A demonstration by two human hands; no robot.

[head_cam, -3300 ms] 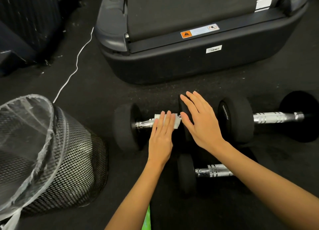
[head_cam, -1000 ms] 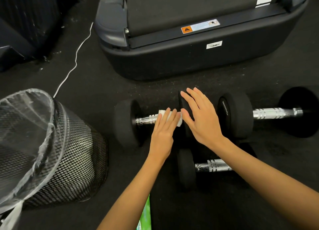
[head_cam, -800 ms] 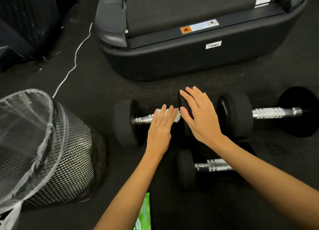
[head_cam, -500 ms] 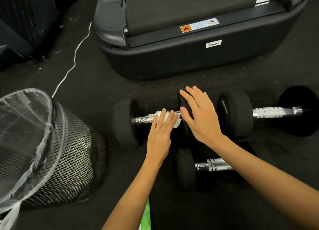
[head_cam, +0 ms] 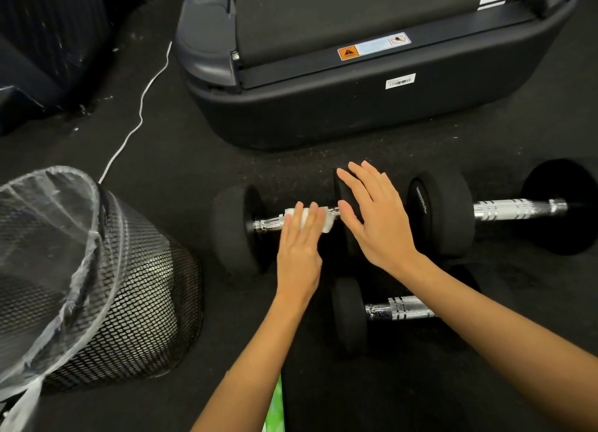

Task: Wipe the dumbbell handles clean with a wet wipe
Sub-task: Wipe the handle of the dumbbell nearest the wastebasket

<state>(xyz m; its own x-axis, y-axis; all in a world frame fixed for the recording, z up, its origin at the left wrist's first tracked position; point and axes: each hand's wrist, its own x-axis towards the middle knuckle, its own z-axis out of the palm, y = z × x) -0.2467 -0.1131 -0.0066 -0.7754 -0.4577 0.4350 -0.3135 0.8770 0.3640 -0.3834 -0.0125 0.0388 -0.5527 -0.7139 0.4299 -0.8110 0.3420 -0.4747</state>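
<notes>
The left hand [head_cam: 299, 247] presses a white wipe [head_cam: 302, 219] flat-fingered onto the left dumbbell [head_cam: 236, 231] handle — the right hand [head_cam: 375, 224], fingers straight, steadies its other weight. A mesh bin [head_cam: 123, 308] stands nearby, a treadmill [head_cam: 356, 107] behind.

head-worn view, facing down, near floor [head_cam: 181, 159]

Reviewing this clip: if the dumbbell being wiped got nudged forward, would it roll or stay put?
Probably roll: the dumbbell has round black ends and lies on flat floor. The right hand rests flat on its right end, likely steadying it, while the left hand presses the wet wipe on the handle. It looks heavy, so slowly.
</notes>
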